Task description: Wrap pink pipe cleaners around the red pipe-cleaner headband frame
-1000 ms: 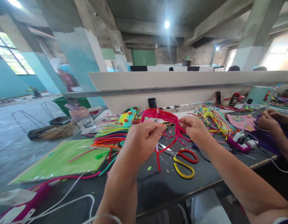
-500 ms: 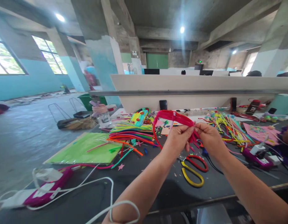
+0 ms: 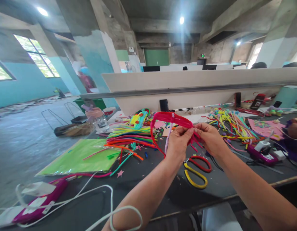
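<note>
Above the dark table I hold a looped craft piece made of red and pink pipe cleaners (image 3: 179, 119), with a pale lilac strand hanging from its top band. My left hand (image 3: 179, 141) is closed, thumb and fingers pinching the right end of the band. Close against it, my right hand (image 3: 208, 136) pinches the pink pipe cleaner ends at the same spot; the fingertips of both hands nearly meet. Scissors (image 3: 196, 173) with one red and one yellow handle lie just below my hands, their blades partly hidden by my left hand.
Bundles of coloured pipe cleaners (image 3: 131, 136) lie left, another tangled pile (image 3: 231, 125) right. A green sheet in clear plastic (image 3: 76, 157), purple power strips (image 3: 39, 202), a white cable (image 3: 112, 192), a bottle (image 3: 99, 120) and a phone (image 3: 164, 105) surround them. Another person's hand (image 3: 295, 128) shows far right.
The view has shifted slightly, so most of the scene sits a little further left. My hands keep their pinch on the pipe cleaner piece, and more of its lilac strand shows.
</note>
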`<act>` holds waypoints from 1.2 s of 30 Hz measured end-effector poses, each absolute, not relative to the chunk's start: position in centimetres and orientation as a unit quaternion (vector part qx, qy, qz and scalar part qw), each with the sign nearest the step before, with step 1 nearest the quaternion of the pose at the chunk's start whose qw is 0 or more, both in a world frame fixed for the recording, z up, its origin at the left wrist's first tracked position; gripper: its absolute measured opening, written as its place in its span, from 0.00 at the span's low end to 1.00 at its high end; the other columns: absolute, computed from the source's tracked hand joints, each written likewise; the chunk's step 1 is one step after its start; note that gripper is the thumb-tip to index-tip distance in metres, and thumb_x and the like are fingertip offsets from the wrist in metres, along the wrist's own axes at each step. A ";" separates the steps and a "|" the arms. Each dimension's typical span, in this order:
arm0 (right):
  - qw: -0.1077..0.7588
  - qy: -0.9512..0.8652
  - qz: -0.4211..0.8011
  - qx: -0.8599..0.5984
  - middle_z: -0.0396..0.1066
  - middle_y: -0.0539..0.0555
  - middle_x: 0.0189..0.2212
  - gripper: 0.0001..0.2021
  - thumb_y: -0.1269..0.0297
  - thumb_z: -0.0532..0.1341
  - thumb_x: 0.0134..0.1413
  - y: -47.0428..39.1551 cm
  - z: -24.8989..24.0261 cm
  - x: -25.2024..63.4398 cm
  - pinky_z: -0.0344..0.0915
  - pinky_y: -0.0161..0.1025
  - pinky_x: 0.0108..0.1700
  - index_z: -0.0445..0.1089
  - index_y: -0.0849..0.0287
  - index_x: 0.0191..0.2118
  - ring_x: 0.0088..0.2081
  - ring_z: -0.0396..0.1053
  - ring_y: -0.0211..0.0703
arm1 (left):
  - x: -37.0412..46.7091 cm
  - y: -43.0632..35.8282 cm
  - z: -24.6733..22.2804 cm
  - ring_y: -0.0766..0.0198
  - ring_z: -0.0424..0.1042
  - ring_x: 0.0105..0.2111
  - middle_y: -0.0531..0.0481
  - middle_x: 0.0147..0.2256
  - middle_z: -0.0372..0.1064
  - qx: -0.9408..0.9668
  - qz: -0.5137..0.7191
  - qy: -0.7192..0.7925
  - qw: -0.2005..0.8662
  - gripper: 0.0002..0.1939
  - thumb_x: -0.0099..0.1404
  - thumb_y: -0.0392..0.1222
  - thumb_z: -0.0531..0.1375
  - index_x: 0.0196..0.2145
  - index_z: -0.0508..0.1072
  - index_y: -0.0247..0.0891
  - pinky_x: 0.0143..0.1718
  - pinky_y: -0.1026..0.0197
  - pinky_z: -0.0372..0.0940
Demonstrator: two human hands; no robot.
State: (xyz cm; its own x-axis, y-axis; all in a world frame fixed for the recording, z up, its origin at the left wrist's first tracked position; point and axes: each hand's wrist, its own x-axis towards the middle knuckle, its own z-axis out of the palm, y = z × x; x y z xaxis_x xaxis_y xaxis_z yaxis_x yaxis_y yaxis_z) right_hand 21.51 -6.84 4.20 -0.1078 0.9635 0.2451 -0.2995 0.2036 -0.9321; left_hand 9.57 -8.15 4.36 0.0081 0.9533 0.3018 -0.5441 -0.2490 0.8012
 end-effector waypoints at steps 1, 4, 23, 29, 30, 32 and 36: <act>0.579 -0.515 0.546 -0.317 0.68 0.47 0.23 0.14 0.58 0.70 0.40 -6.9 4.2 21.7 0.63 0.31 0.26 0.69 0.60 0.29 0.23 0.63 0.32 | 9.5 -8.2 4.4 0.70 0.69 0.28 0.51 0.26 0.72 0.431 0.660 0.242 0.566 0.09 0.49 0.40 0.68 0.29 0.77 0.34 0.35 0.67 0.64; 0.561 -0.532 0.564 -0.289 0.70 0.49 0.27 0.13 0.56 0.67 0.46 -7.5 4.5 22.1 0.67 0.36 0.33 0.70 0.59 0.34 0.27 0.67 0.35 | 9.3 -8.2 4.7 0.70 0.69 0.26 0.51 0.26 0.73 0.434 0.650 0.248 0.573 0.10 0.49 0.41 0.68 0.29 0.77 0.34 0.33 0.66 0.65; 0.544 -0.652 0.406 -0.339 0.70 0.53 0.36 0.17 0.64 0.66 0.43 -9.8 5.6 20.7 0.66 0.38 0.37 0.65 0.59 0.41 0.34 0.68 0.38 | 8.4 -8.7 6.1 0.71 0.70 0.23 0.53 0.23 0.73 0.381 0.645 0.240 0.617 0.10 0.42 0.38 0.72 0.23 0.76 0.33 0.28 0.69 0.65; 0.551 -0.704 0.098 -0.437 0.66 0.60 0.43 0.22 0.71 0.63 0.41 -10.2 4.1 18.7 0.66 0.45 0.44 0.60 0.60 0.46 0.44 0.67 0.48 | 8.8 -8.9 5.7 0.72 0.68 0.21 0.53 0.21 0.72 0.388 0.652 0.237 0.607 0.10 0.44 0.38 0.71 0.22 0.75 0.32 0.26 0.69 0.64; 0.552 -0.706 0.063 -0.440 0.66 0.60 0.43 0.21 0.71 0.62 0.43 -10.1 3.8 18.5 0.65 0.46 0.45 0.60 0.60 0.46 0.45 0.66 0.48 | 8.9 -8.9 5.6 0.72 0.68 0.21 0.53 0.21 0.72 0.388 0.655 0.235 0.604 0.10 0.44 0.38 0.71 0.22 0.75 0.32 0.26 0.69 0.63; 0.553 -0.707 0.013 -0.441 0.67 0.60 0.42 0.17 0.71 0.60 0.46 -9.8 3.6 18.4 0.66 0.46 0.45 0.60 0.60 0.45 0.45 0.67 0.49 | 9.0 -8.9 5.5 0.72 0.69 0.22 0.53 0.22 0.72 0.388 0.658 0.237 0.601 0.10 0.44 0.39 0.71 0.23 0.75 0.32 0.26 0.70 0.63; 0.542 -0.718 0.031 -0.436 0.70 0.58 0.36 0.08 0.70 0.56 0.53 -9.7 4.0 18.8 0.66 0.43 0.40 0.63 0.60 0.41 0.39 0.70 0.46 | 8.7 -8.6 5.6 0.72 0.68 0.22 0.53 0.22 0.71 0.386 0.653 0.253 0.601 0.11 0.44 0.39 0.71 0.24 0.74 0.32 0.25 0.69 0.62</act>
State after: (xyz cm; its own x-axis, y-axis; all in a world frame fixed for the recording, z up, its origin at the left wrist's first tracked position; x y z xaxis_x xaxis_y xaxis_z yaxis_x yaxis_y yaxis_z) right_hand 18.77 -9.74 4.00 -0.0325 0.6600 0.7505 0.5918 0.6178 -0.5177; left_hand 8.70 -8.58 5.61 0.0201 0.9797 0.1996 -0.5889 -0.1497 0.7942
